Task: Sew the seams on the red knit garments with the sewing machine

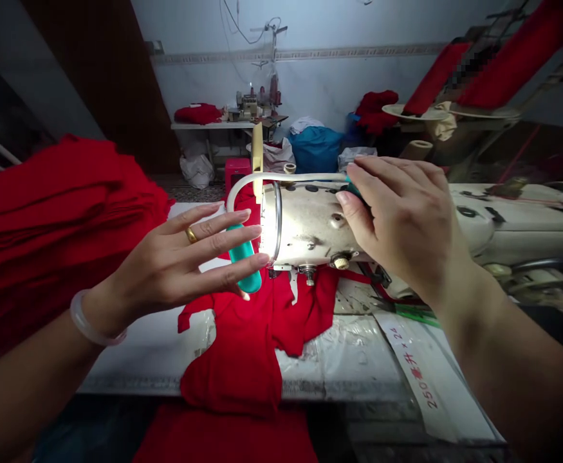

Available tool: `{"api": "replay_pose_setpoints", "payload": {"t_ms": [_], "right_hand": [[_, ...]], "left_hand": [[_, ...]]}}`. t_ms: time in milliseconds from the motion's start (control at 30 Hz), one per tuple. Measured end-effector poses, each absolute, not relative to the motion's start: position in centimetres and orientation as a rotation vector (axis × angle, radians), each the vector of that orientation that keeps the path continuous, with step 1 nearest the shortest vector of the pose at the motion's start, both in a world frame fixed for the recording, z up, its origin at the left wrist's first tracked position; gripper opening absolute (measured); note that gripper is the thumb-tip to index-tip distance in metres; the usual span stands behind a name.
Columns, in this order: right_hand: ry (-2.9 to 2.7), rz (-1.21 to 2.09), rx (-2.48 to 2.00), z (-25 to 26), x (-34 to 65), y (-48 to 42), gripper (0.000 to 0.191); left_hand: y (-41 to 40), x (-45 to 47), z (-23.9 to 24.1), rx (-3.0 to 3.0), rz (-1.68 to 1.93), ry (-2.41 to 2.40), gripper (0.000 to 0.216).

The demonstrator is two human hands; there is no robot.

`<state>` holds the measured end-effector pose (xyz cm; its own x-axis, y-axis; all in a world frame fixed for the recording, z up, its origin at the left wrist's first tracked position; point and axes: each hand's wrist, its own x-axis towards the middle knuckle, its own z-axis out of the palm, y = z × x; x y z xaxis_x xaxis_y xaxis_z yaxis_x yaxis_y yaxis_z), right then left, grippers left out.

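While the person leans over a worn, cream-coloured metal sewing machine head, both bare hands stay close around its front end. A curved white tube with teal plastic ends makes a loop around this end: one teal end lies under the fingers of the right hand, and the other hangs just behind the left hand. The right hand is bent and grasps its teal end against the top of the machine, and it seems to keep the loop steady there. The left hand is open, with long spread fingers in front of the lower teal end, but I cannot tell if they really touch it. This hand wears a gold ring and a pale, smooth bangle. A tall stack of red knit cloth lies at the left, probably to stay within easy reach, and a red knit piece spreads on a clear plastic sheet below the machine. Green-handled scissors lie near the right hand. A long white paper strip at the table edge shows handwriting: I can read "250" and "x 24", with red Chinese characters between them, and no brand name is readable on the machine
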<state>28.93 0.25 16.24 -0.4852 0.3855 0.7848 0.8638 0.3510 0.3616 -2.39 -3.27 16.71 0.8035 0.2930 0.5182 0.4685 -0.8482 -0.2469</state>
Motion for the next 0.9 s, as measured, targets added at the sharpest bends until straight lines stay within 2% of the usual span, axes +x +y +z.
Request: {"api": "replay_pose_setpoints", "payload": {"t_ms": [233,367,600,900], "right_hand": [[-2.034,-1.103,-1.105,16.2,28.7,0.4,0.034],[-2.056,-1.096,-1.119,16.3,28.7,0.3,0.034],[-2.087,-1.044,-1.198,16.4,28.5,0.0,0.037],[-2.085,-1.038,-1.221,16.4,28.2,-0.3,0.043]], "left_hand": [[-2.6,-2.3,16.9,-2.612,-0.684,-0.675,0.026],[-1.9,-2.5,17.0,-2.649,-0.772,-0.671,0.028],[-2.2,-2.7,17.1,-2.630,-0.721,-0.621,0.024],[-2.1,-2.0,16.7,-2.767,-0.694,-0.886,0.021]]}}
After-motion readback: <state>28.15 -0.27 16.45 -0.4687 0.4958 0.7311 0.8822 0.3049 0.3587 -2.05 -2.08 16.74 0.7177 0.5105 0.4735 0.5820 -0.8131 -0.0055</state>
